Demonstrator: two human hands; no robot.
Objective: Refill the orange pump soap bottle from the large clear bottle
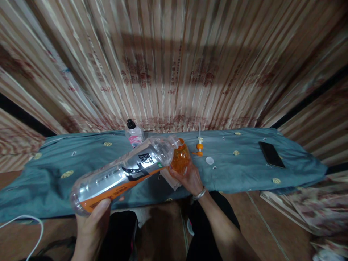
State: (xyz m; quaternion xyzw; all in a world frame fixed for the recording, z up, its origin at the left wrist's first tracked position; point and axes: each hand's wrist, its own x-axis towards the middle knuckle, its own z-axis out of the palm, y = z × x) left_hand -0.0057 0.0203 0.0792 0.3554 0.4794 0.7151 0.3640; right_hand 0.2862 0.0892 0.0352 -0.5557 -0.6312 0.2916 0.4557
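Left hand (pixel 91 221): clamped around the base of the large bottle, low and near the body.
Right hand (pixel 189 177): closed around the orange container, holding it at the bottle's mouth.
Large bottle (pixel 122 173): clear, nearly empty, silver-and-orange label; tipped almost flat.
Long axis: runs from lower left up to upper right, mouth touching the orange container (pixel 181 159).
Nearer hand: the right is at the mouth end; the left is at the far base end.
Surface (pixel 244 170): teal patterned cloth.
Phone (pixel 271 154): dark, well apart to the right.
Small bottle (pixel 133 134): black cap, upright behind.
Orange pump (pixel 199 148): just beside a white cap (pixel 209 160).
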